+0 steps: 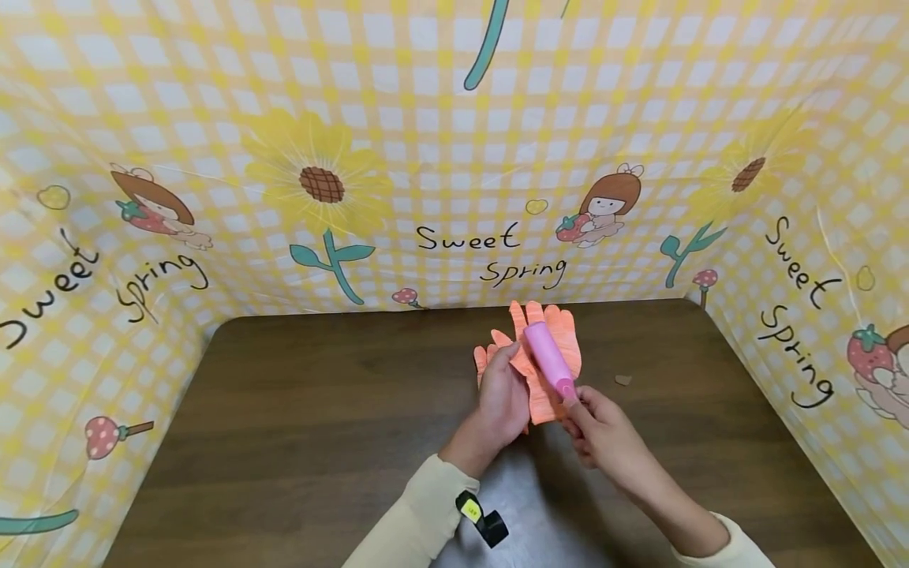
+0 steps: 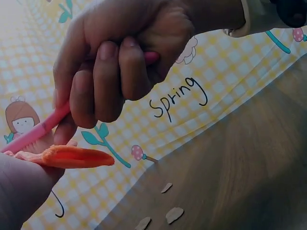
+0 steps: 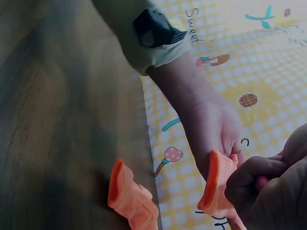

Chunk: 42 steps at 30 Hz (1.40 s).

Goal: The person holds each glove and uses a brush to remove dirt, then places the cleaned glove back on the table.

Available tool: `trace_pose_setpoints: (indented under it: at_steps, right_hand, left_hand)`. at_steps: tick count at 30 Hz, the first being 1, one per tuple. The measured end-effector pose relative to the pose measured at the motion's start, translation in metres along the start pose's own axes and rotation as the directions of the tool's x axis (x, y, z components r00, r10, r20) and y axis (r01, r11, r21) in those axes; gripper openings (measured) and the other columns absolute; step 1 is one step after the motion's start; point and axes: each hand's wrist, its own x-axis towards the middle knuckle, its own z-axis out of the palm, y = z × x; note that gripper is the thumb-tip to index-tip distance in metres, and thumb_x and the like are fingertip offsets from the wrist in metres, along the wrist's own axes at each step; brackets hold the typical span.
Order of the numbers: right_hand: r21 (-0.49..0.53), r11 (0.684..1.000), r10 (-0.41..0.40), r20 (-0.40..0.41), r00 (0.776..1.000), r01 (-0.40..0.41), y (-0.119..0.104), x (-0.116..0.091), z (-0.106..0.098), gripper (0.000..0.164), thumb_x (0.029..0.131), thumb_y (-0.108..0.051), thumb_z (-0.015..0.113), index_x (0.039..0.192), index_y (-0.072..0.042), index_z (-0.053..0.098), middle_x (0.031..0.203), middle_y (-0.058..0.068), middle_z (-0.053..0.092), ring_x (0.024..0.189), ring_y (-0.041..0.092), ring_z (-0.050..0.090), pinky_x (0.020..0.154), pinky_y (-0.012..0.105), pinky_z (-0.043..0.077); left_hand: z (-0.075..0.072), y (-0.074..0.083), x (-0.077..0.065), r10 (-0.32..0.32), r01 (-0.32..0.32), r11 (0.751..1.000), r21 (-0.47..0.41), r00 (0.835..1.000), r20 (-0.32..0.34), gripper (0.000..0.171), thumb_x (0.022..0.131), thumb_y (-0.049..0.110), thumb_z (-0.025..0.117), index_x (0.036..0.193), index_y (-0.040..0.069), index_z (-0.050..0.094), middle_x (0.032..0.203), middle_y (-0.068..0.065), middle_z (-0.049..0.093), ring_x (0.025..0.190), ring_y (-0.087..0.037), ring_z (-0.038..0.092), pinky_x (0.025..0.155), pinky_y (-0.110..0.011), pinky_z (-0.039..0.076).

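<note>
My left hand (image 1: 504,402) holds up an orange knit glove (image 1: 566,335), thumb at its near edge and the other fingers hidden beneath. Across the glove's upper side lies a pink lint roller (image 1: 547,351), tilted with its head toward the back wall. My right hand (image 1: 604,430) grips the roller's handle; curled fingers (image 2: 103,79) wrap it in the left wrist view, where the handle's pink end (image 2: 152,58) pokes out. The glove's cuff (image 3: 217,187) gapes toward me. A second orange glove (image 3: 133,199) rests on the table, partly covered by my left hand in the head view.
A brown wooden table (image 1: 319,426) spreads under my hands. Small tan scraps (image 2: 175,214) lie on it, one scrap (image 1: 622,379) right of the gloves. Yellow checked cloth (image 1: 454,158) walls the back and both sides. A black wrist strap (image 1: 483,518) sits on my left sleeve.
</note>
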Motion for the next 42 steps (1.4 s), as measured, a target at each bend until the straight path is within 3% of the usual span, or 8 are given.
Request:
trace_pose_setpoints:
  at_steps: [4,9,14,20,25,29,37,42]
  right_hand:
    - [-0.05,0.999,-0.014,-0.074,0.997,0.01,0.0,0.001,0.0,0.025,0.109,-0.02,0.044,0.107,0.005,0.047,0.072,0.002,0.044,0.051,0.009,0.033,0.044,0.019,0.029]
    - [-0.072,0.997,-0.03,-0.105,0.994,0.022,-0.001,-0.002,-0.003,0.026,0.109,-0.02,0.045,0.106,0.006,0.049,0.072,0.001,0.043,0.051,0.008,0.032,0.044,0.018,0.027]
    - [-0.065,0.997,-0.042,-0.085,0.996,0.036,0.0,-0.003,-0.006,0.028,0.11,-0.02,0.045,0.107,0.008,0.048,0.071,0.0,0.042,0.051,0.007,0.032,0.044,0.018,0.027]
    - [-0.052,0.997,-0.053,-0.072,0.996,0.049,0.002,-0.002,-0.005,0.029,0.11,-0.021,0.045,0.109,0.008,0.048,0.07,0.0,0.041,0.05,0.007,0.032,0.043,0.018,0.027]
    - [-0.064,0.997,-0.047,-0.095,0.994,0.041,0.003,0.0,-0.004,0.028,0.109,-0.02,0.045,0.11,0.008,0.05,0.07,0.0,0.042,0.049,0.007,0.033,0.043,0.018,0.028]
    - [-0.122,0.992,-0.054,-0.142,0.988,0.037,0.002,0.0,-0.004,0.028,0.109,-0.021,0.047,0.114,0.006,0.054,0.071,0.001,0.045,0.051,0.008,0.036,0.043,0.02,0.032]
    - [-0.089,0.996,-0.025,-0.158,0.987,0.011,0.002,0.001,-0.014,0.032,0.11,-0.02,0.042,0.125,0.006,0.054,0.075,0.0,0.045,0.053,0.007,0.036,0.044,0.02,0.031]
    - [-0.009,1.0,-0.018,-0.188,0.982,0.017,0.001,0.001,-0.026,0.032,0.111,-0.019,0.038,0.127,0.006,0.051,0.073,-0.003,0.039,0.052,0.005,0.031,0.044,0.019,0.028]
  left_hand:
    - [0.003,-0.001,0.002,0.044,-0.045,0.999,-0.019,0.998,-0.052,0.073,0.101,0.02,0.036,0.164,0.005,0.003,0.172,-0.011,0.011,0.159,-0.027,0.009,0.131,-0.042,0.011]
    - [-0.001,0.0,0.001,0.044,-0.044,0.996,-0.083,0.999,-0.001,0.066,0.099,0.016,0.03,0.161,0.002,0.013,0.168,-0.016,0.024,0.157,-0.027,0.019,0.13,-0.044,0.015]
    - [0.0,0.002,0.001,0.028,-0.028,0.994,-0.105,1.0,-0.008,0.067,0.099,0.012,0.035,0.162,0.003,0.012,0.168,-0.012,0.025,0.155,-0.022,0.022,0.129,-0.041,0.018]
    - [0.001,0.002,0.002,0.07,-0.072,0.997,-0.034,0.996,-0.063,0.045,0.104,0.007,0.047,0.145,-0.007,0.038,0.159,-0.012,0.04,0.148,-0.02,0.035,0.126,-0.039,0.028]
    - [0.001,0.002,0.001,0.118,-0.114,0.992,0.048,0.99,-0.077,0.035,0.103,0.0,0.043,0.136,-0.011,0.043,0.138,-0.011,0.055,0.131,-0.019,0.052,0.12,-0.043,0.037]
    - [-0.001,0.002,0.002,0.136,-0.132,0.99,0.054,0.986,-0.092,0.033,0.104,0.0,0.042,0.135,-0.011,0.041,0.124,-0.008,0.057,0.118,-0.016,0.058,0.117,-0.043,0.041]
    - [-0.003,-0.003,0.003,0.138,-0.137,0.99,0.029,0.988,-0.072,0.039,0.106,0.002,0.038,0.143,-0.01,0.04,0.138,-0.015,0.057,0.128,-0.023,0.057,0.118,-0.051,0.039]
    - [-0.002,-0.004,0.003,0.136,-0.136,0.991,0.009,0.987,-0.086,0.044,0.106,0.0,0.038,0.148,-0.01,0.029,0.148,-0.011,0.043,0.131,-0.018,0.047,0.118,-0.04,0.037]
